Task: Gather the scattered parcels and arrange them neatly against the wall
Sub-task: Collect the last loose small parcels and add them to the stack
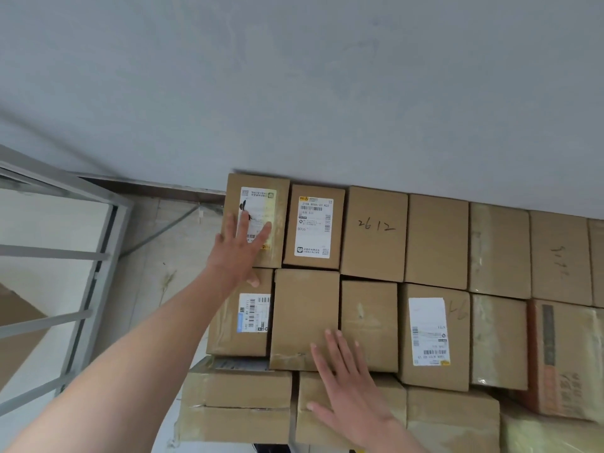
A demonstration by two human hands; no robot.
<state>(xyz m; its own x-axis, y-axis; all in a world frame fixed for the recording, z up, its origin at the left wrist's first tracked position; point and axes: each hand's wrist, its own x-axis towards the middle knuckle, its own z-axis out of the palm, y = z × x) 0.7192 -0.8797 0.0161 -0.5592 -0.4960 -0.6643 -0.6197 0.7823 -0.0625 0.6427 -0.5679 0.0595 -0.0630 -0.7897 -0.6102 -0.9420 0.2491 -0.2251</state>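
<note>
The parcels stand in close rows. The far row is set against the wall, and the nearer rows touch it and each other.

We find the left hand laid flat on the far-left parcel of the far row, partly over its white shipping label. Its fingers are straight, spread wide and gripping nothing.

The right hand also lies flat. Its fingers, straight and slightly spread, rest on the plain parcel of the second row. Its palm covers the lower parcel in the nearest row, so this hand bridges the joint between the two and holds neither.

Just right of the far-left parcel we note a second labelled parcel. Next to that stands a parcel hand-marked "2612".

To the left of the rows, a bare strip of floor separates the parcels from a grey metal frame with horizontal bars.
</note>
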